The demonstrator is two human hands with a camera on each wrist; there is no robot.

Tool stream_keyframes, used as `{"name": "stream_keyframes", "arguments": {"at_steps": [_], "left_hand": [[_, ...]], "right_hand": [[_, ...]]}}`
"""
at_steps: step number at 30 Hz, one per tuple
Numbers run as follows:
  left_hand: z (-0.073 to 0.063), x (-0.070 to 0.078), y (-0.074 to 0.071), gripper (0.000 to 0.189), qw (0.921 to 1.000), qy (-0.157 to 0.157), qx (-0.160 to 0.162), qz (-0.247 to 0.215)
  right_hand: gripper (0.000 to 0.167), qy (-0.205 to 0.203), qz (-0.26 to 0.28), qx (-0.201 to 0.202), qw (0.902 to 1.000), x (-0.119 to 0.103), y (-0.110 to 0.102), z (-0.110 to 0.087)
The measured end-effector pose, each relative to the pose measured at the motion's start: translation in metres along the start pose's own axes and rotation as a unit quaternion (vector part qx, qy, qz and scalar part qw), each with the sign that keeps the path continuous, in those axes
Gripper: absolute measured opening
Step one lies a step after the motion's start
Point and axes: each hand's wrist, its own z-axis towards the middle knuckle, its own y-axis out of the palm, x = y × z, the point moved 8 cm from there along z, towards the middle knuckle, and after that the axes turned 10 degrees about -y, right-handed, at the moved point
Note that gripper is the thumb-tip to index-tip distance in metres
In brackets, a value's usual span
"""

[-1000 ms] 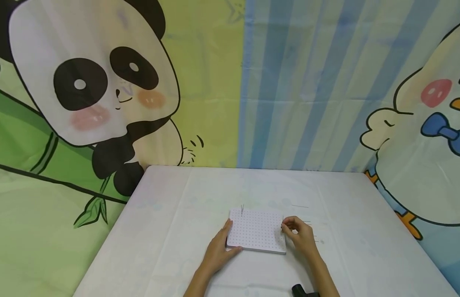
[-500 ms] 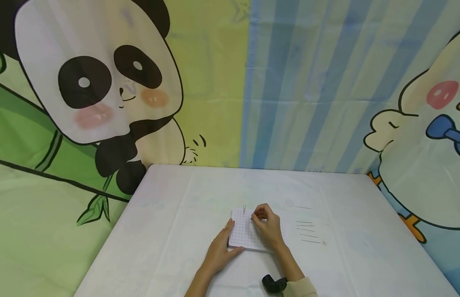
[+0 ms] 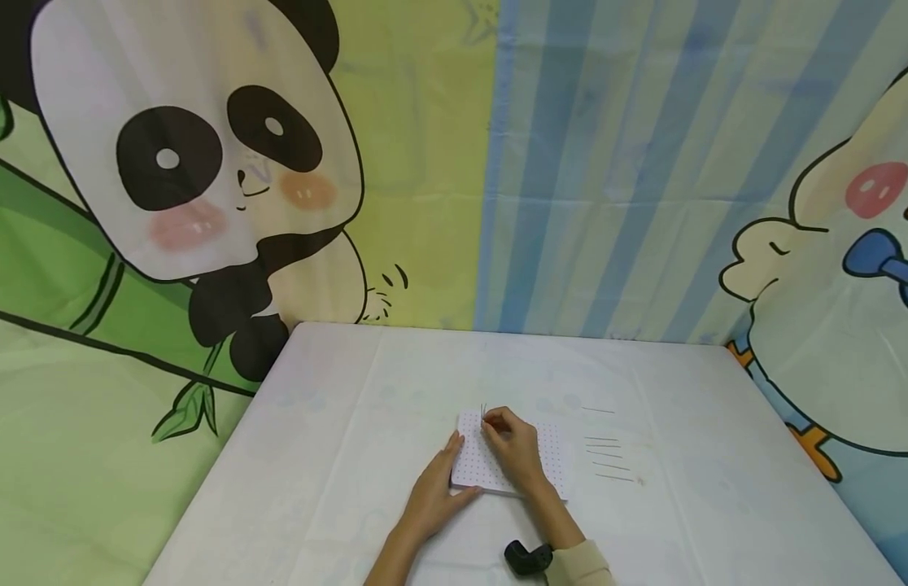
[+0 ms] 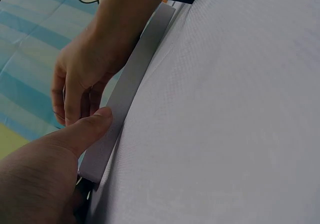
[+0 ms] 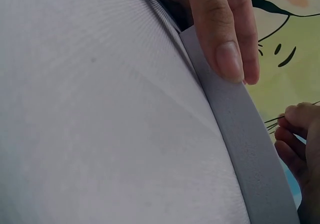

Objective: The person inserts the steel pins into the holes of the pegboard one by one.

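A white board (image 3: 470, 468) with a grid of small holes lies on the table. My left hand (image 3: 430, 492) holds its near left corner, fingers along the left side and thumb against the front edge (image 4: 112, 119). My right hand (image 3: 516, 452) is over the board's far left part, thumb and forefinger pinching a thin dark pin (image 5: 274, 119). Thin upright pins (image 3: 483, 408) stand near the board's far left corner, right beside the right fingertips. The fingers partly cover the pins' lower ends, so whether the held pin is in a hole cannot be seen.
Several thin dark pins (image 3: 608, 458) lie on the white tablecloth (image 3: 688, 488) to the right of the board, one farther back than the others. A black wrist-worn device (image 3: 527, 558) sits by the right forearm. Behind the table hangs a printed curtain (image 3: 417, 163).
The right hand has moved left from the board's right edge to the upright pins at its far left, still pinching. My left hand keeps its hold; the head view has shifted slightly.
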Motion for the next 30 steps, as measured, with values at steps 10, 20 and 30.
{"name": "stream_keyframes", "arguments": {"at_steps": [10, 20, 30], "left_hand": [[0.0012, 0.0001, 0.0007, 0.083, 1.0000, 0.000, -0.004, 0.001], [0.0009, -0.0003, -0.0009, 0.082, 1.0000, 0.004, 0.000, -0.002], [0.0008, -0.0001, 0.0016, 0.082, 1.0000, 0.000, -0.003, -0.004]], "right_hand": [[0.011, -0.006, -0.048, -0.027, 0.9985, 0.0004, 0.0053, 0.0006], [0.011, 0.004, -0.055, -0.040, 0.9976, 0.0021, 0.0098, 0.0008], [0.009, 0.026, -0.067, -0.037, 0.9967, 0.0031, 0.0060, -0.0001]]}}
